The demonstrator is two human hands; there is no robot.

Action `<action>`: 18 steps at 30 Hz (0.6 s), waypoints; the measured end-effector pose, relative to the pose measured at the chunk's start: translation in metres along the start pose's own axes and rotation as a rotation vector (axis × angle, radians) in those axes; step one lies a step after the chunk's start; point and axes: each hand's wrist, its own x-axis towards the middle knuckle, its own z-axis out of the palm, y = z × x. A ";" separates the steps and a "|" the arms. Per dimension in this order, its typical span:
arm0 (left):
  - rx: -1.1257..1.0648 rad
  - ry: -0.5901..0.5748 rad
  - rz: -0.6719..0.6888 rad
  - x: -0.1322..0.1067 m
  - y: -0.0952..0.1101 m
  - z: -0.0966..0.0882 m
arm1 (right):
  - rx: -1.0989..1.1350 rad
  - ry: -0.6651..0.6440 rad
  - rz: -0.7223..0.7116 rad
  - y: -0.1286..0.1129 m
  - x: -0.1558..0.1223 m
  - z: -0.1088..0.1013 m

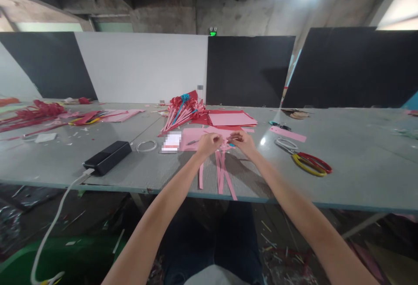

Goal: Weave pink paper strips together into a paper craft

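At the middle of the frame the left hand [208, 142] and the right hand [243, 142] are both pinching closed on the top of a bunch of pink paper strips [222, 169], whose loose ends are trailing toward the near edge of the table [359, 176]. By the look of it, the strips are being gathered or bound together at their upper end, a step calling for a steady pinch and fine fingertip work. Yellow-and-red scissors [308, 162] are lying right of centre, well apart from the hands.
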 end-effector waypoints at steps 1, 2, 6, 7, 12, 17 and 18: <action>-0.017 -0.003 0.012 0.000 0.000 0.000 | -0.003 0.006 -0.005 -0.001 0.000 0.000; -0.044 -0.005 0.029 0.000 0.000 0.000 | -0.005 0.009 -0.007 -0.002 -0.001 0.000; -0.138 -0.006 0.061 0.002 -0.004 0.003 | -0.006 -0.010 -0.008 -0.004 -0.001 0.000; -0.150 -0.011 0.058 0.002 -0.005 0.004 | 0.002 -0.016 -0.006 -0.003 -0.001 -0.001; -0.206 -0.043 0.056 0.004 -0.007 0.006 | 0.033 -0.019 -0.036 0.001 0.002 -0.002; -0.192 -0.061 0.015 0.001 -0.007 0.008 | -0.062 -0.025 -0.055 -0.001 -0.002 -0.003; -0.200 -0.064 0.005 0.000 -0.007 0.008 | -0.081 -0.028 -0.055 -0.002 -0.002 -0.003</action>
